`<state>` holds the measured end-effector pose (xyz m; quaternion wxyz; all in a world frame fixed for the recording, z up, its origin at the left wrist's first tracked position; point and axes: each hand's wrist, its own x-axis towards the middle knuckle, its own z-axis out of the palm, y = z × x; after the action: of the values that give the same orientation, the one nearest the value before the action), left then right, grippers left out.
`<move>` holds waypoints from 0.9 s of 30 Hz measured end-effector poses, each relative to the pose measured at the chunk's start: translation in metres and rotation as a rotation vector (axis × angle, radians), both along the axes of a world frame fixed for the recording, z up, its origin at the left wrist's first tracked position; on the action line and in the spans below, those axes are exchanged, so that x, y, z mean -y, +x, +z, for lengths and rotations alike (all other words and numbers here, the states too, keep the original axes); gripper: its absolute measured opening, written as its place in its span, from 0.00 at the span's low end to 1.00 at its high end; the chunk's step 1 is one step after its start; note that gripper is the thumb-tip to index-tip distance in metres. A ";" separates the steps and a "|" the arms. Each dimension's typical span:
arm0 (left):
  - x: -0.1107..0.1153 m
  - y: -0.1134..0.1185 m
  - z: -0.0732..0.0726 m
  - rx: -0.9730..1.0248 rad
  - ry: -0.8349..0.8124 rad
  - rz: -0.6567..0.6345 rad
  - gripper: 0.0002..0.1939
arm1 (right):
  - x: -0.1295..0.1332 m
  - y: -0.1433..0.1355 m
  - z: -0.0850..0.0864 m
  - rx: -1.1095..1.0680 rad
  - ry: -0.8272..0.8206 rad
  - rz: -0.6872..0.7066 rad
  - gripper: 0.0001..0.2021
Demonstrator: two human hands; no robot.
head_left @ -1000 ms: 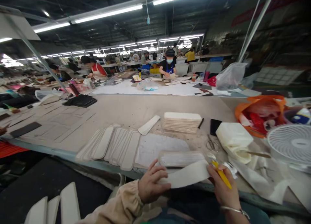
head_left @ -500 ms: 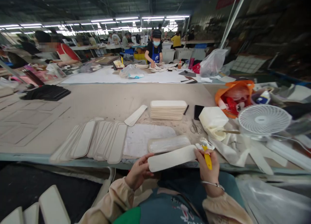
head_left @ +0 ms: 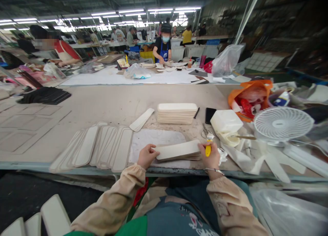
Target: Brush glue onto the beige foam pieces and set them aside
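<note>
"Hands first: what are yours gripping?"

"One white strip, stretched between the two at the lower centre of the frame. My left hand pinches one end; my right hand pinches the other and also grips one yellow-handled tool."

"And beneath the strip?"

"One low pile of similar pieces, near the front edge of the bench. I can't tell whether the two touch. One white cloth lies just behind."

"How many other things do you count?"

"One tall stack at the centre, one black pen beside it. Left of centre, two fanned rows, too overlapped to count. Three pale panels at lower left. Toward the right, one dark phone and one white fan."
</note>
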<state>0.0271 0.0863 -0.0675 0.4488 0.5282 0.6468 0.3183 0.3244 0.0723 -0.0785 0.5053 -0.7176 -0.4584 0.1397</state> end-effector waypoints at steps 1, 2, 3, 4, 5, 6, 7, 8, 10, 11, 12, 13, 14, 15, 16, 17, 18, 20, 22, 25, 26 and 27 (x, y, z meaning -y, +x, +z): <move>-0.005 0.001 -0.002 -0.063 0.014 -0.012 0.16 | -0.003 0.001 0.000 0.041 -0.011 -0.005 0.19; -0.008 0.002 -0.004 -0.118 0.023 -0.023 0.16 | -0.005 0.002 -0.001 0.073 -0.023 -0.002 0.19; -0.011 0.002 -0.006 -0.164 0.029 -0.035 0.16 | -0.007 0.002 -0.002 0.100 -0.039 0.004 0.19; -0.013 0.003 -0.008 -0.202 0.032 -0.047 0.16 | -0.008 0.003 -0.004 0.123 -0.055 0.011 0.19; -0.014 0.004 -0.009 -0.233 0.034 -0.061 0.17 | -0.009 0.005 -0.006 0.141 -0.069 0.018 0.19; -0.015 0.005 -0.010 -0.260 0.034 -0.074 0.17 | -0.009 0.006 -0.008 0.155 -0.079 0.026 0.19; -0.015 0.005 -0.011 -0.284 0.032 -0.086 0.18 | -0.009 0.006 -0.010 0.167 -0.085 0.033 0.18; -0.015 0.006 -0.011 -0.305 0.030 -0.097 0.18 | -0.009 0.007 -0.012 0.177 -0.090 0.041 0.18; -0.014 0.006 -0.010 -0.336 0.028 -0.111 0.19 | -0.009 0.008 -0.016 0.192 -0.095 0.058 0.18; -0.014 0.006 -0.010 -0.345 0.027 -0.117 0.20 | -0.009 0.008 -0.017 0.197 -0.098 0.064 0.18; -0.014 0.005 -0.009 -0.350 0.026 -0.121 0.20 | -0.009 0.008 -0.019 0.198 -0.099 0.067 0.18; -0.013 0.005 -0.008 -0.352 0.023 -0.124 0.20 | -0.009 0.008 -0.020 0.198 -0.099 0.070 0.18; -0.013 0.005 -0.007 -0.353 0.022 -0.127 0.20 | -0.009 0.008 -0.022 0.199 -0.099 0.071 0.17; -0.013 0.005 -0.006 -0.352 0.019 -0.130 0.21 | -0.009 0.008 -0.023 0.200 -0.099 0.074 0.16; -0.013 0.005 -0.005 -0.351 0.016 -0.134 0.21 | -0.009 0.008 -0.025 0.202 -0.100 0.080 0.15; -0.013 0.005 -0.004 -0.350 0.013 -0.137 0.21 | -0.009 0.008 -0.027 0.204 -0.102 0.088 0.15; -0.012 0.005 -0.004 -0.349 0.009 -0.142 0.21 | -0.009 0.009 -0.029 0.206 -0.104 0.097 0.14; -0.012 0.005 -0.003 -0.351 0.005 -0.147 0.21 | -0.009 0.010 -0.031 0.232 -0.088 0.107 0.13; -0.012 0.005 -0.002 -0.364 0.013 -0.149 0.21 | -0.008 0.009 -0.029 0.297 -0.036 0.123 0.12; -0.012 0.004 -0.004 -0.433 0.049 -0.169 0.17 | -0.003 -0.003 -0.018 0.388 0.053 0.254 0.06; -0.012 0.003 -0.005 -0.462 0.060 -0.180 0.16 | 0.000 -0.011 -0.014 0.403 0.070 0.339 0.04; -0.012 0.002 -0.005 -0.488 0.069 -0.192 0.15 | 0.003 -0.021 -0.010 0.417 0.075 0.441 0.03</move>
<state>0.0294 0.0986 -0.0729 0.2891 0.6633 0.6716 0.1595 0.3036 0.0694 -0.0886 0.3841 -0.5947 -0.7018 0.0786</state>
